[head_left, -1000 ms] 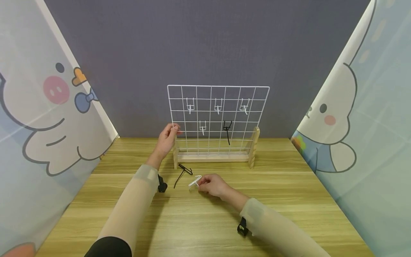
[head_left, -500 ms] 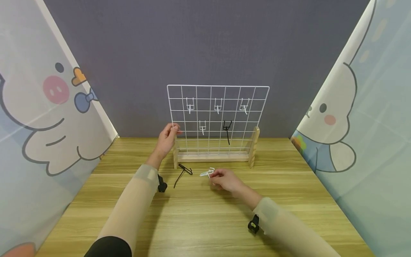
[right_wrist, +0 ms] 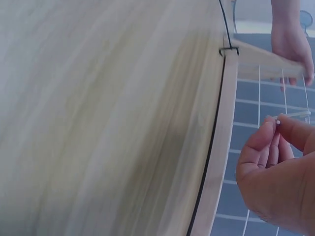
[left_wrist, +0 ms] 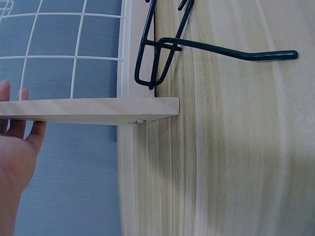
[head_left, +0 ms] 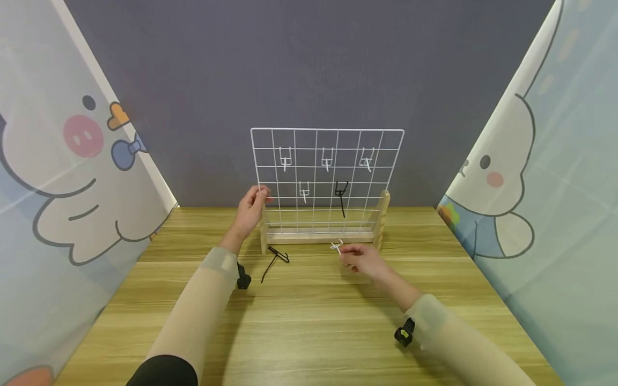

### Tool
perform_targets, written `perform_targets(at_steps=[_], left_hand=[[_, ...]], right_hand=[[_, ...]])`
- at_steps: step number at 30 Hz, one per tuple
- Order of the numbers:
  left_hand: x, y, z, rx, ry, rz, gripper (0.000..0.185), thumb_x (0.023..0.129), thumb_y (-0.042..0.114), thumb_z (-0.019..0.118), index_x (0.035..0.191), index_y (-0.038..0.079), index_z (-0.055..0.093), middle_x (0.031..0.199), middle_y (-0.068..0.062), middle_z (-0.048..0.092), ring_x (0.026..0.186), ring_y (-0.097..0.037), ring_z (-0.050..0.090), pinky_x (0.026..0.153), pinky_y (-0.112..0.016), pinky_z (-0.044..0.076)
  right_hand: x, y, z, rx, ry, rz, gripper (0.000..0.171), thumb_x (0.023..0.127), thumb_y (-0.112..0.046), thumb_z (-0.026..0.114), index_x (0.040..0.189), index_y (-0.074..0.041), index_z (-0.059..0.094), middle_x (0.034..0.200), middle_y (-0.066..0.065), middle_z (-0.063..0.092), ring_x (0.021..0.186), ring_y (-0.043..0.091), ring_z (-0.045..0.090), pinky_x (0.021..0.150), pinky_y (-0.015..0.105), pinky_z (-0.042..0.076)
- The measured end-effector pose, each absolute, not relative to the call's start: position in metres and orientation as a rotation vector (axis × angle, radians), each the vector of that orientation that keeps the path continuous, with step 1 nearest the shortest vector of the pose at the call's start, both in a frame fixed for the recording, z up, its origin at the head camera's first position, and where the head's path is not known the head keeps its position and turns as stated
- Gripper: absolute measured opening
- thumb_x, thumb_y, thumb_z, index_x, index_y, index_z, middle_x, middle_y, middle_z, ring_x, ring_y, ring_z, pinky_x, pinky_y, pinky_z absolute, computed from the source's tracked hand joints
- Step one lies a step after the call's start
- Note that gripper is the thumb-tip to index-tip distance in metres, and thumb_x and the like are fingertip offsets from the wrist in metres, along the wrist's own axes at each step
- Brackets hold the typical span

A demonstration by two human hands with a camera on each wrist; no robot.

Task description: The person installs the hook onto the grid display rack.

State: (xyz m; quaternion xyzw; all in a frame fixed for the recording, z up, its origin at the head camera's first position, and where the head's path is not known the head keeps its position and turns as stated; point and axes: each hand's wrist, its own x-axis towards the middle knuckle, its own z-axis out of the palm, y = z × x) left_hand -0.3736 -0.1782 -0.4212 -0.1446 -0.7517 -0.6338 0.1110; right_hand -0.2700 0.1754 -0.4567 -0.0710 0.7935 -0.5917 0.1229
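A white wire grid rack point(head_left: 316, 129) stands upright in a pale wooden base point(head_left: 319, 237). At its left side my left hand point(head_left: 250, 208) grips the top of the wooden post point(left_wrist: 88, 107), fingers round it by the grid's edge. My right hand point(head_left: 365, 260) pinches a white wire hook point(head_left: 336, 246) by its prong between thumb and fingertips, just before the base's right half. Three white hooks, such as the middle hook point(head_left: 327, 161), hang in the upper row. Below hang one white hook point(head_left: 304, 192) and one black hook point(head_left: 340, 192).
Another black hook point(head_left: 277, 256) lies on the wooden table point(head_left: 299, 332), in front of the rack's left post. A dark grey panel point(head_left: 318, 64) rises behind, with cartoon-printed panels point(head_left: 487, 203) on both sides.
My right hand has carried the white hook rightward and farther back towards the rack, turning it on the way. The left hand has stayed on the post.
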Motion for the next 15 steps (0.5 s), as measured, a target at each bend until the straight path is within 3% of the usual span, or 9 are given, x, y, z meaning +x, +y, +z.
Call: perform_targets(at_steps=[9, 15], left_hand=[[-0.373, -0.177, -0.420, -0.414, -2.195, -1.878, 0.041, 0.120, 0.036, 0.047, 0.138, 0.002, 0.057, 0.148, -0.026, 0.057, 0.140, -0.046, 0.063, 0.114, -0.050, 0.043], [-0.375, -0.177, -0.422, -0.427, -2.180, -1.876, 0.041, 0.120, 0.033, 0.046, 0.139, -0.001, 0.056, 0.150, -0.031, 0.054, 0.141, -0.049, 0.061, 0.118, -0.055, 0.041]], right_hand=[[-0.278, 0.203, -0.446, -0.142, 2.321, -1.833, 0.040, 0.107, -0.010, 0.068, 0.143, 0.007, 0.063, 0.101, -0.007, 0.072, 0.089, 0.010, 0.066, 0.076, 0.030, 0.056], [-0.285, 0.213, -0.434, -0.124, 2.283, -1.906, 0.042, 0.110, -0.009, 0.065, 0.147, 0.008, 0.058, 0.102, -0.008, 0.070, 0.093, 0.010, 0.068, 0.080, 0.028, 0.057]])
